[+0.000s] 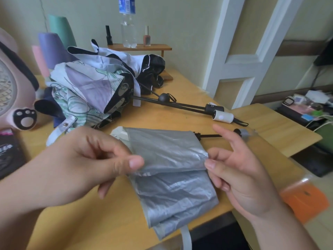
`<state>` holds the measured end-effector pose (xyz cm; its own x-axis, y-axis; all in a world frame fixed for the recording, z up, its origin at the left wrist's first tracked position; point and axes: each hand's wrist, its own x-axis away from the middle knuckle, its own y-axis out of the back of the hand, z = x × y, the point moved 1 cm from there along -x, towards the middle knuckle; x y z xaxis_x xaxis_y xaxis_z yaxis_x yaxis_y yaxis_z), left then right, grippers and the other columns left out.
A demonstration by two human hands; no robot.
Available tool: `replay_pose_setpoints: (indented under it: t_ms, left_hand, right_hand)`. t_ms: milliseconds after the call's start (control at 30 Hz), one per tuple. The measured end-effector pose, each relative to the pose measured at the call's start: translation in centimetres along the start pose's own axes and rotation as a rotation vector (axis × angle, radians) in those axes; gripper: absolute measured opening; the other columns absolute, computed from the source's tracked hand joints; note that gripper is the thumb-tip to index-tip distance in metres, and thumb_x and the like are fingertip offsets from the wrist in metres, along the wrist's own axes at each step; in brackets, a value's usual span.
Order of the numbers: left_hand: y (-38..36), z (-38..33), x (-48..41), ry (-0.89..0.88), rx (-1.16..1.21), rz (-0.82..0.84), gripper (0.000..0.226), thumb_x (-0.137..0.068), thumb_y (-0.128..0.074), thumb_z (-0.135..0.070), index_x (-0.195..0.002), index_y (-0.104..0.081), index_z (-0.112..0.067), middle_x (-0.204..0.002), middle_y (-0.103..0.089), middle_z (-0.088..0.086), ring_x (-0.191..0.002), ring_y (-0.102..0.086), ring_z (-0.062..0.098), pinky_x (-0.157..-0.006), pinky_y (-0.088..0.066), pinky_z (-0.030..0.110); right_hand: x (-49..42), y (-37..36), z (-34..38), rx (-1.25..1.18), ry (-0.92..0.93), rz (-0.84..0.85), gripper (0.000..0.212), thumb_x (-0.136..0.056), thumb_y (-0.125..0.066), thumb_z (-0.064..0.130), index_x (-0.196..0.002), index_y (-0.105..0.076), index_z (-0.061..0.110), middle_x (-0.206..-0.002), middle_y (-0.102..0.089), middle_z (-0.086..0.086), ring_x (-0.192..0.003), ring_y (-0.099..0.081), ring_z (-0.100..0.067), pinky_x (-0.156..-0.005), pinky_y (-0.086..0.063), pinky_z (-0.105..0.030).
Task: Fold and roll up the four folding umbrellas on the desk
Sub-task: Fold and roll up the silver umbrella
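Note:
A grey-silver folding umbrella (pixel 171 177) lies on the wooden desk (pixel 270 123) in front of me, its canopy loose in flat panels and its black shaft and grey handle (pixel 245 133) pointing right. My left hand (pixel 86 159) pinches the left edge of the top panel between thumb and forefinger. My right hand (pixel 239 170) pinches the same panel's right edge, its other fingers spread. Behind, a pile of unfolded umbrellas (pixel 93 83) in white, lilac, green print and black lies with their shafts stretched right, ending in a black handle (pixel 213 108) and a white handle (pixel 223 116).
A pink fan with a paw print (pixel 16 98) stands at the left. A small wooden shelf (pixel 140 47) at the back carries a water bottle (pixel 128 22) and nail polish bottles. An orange object (pixel 304 201) sits off the desk's right edge. A white frame (pixel 239 56) rises behind.

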<state>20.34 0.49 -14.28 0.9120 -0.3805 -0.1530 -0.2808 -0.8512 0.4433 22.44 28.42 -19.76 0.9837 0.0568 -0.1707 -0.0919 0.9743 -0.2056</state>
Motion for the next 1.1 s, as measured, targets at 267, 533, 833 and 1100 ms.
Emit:
replay_pose_setpoints:
  t_ms: [267, 533, 833, 1100]
  left_hand:
    - [-1.5, -1.3, -7.1, -0.193, -0.800, -0.062, 0.036, -0.083, -0.063, -0.061, -0.107, -0.070, -0.036, -0.106, -0.065, -0.019, -0.099, -0.059, -0.003, -0.086, -0.049, 0.021]
    - [-4.7, 2.5, -9.6, 0.118, -1.151, 0.416, 0.090, -0.084, -0.030, -0.087, -0.157, -0.019, -0.036, -0.154, -0.039, -0.011, -0.140, -0.040, 0.016, -0.113, -0.036, 0.039]
    - [-5.8, 6.4, -7.6, -0.213, -1.294, 0.059, 0.083, -0.094, -0.021, -0.080, -0.137, -0.058, -0.019, -0.114, -0.070, -0.001, -0.093, -0.069, 0.025, -0.072, -0.056, 0.043]
    - [-6.0, 5.2, -6.2, -0.095, -1.208, 0.211, 0.083, -0.086, 0.002, -0.084, -0.159, -0.002, -0.045, -0.161, -0.031, 0.000, -0.138, -0.038, 0.025, -0.112, -0.032, 0.045]
  right_hand:
    - [0.6, -0.1, -1.8, 0.301, 0.073, -0.040, 0.047, -0.078, -0.067, 0.005, -0.116, -0.068, 0.033, -0.081, -0.064, -0.011, -0.068, -0.055, -0.037, -0.061, -0.048, -0.037]
    - [1.5, -0.1, -2.7, 0.479, 0.061, 0.005, 0.030, -0.076, -0.064, 0.007, -0.093, -0.071, 0.030, -0.072, -0.055, -0.011, -0.056, -0.046, -0.013, -0.055, -0.041, -0.020]
    - [-1.7, 1.2, 1.7, 0.849, 0.126, 0.034, 0.024, -0.083, -0.067, 0.010, -0.089, -0.073, 0.032, -0.080, -0.067, 0.009, -0.066, -0.057, -0.003, -0.059, -0.044, -0.014]
    - [-11.6, 2.2, 1.0, 1.244, -0.195, 0.334, 0.034, -0.093, -0.068, 0.043, -0.126, -0.061, 0.037, -0.113, -0.063, 0.018, -0.110, -0.060, -0.003, -0.099, -0.048, -0.026]
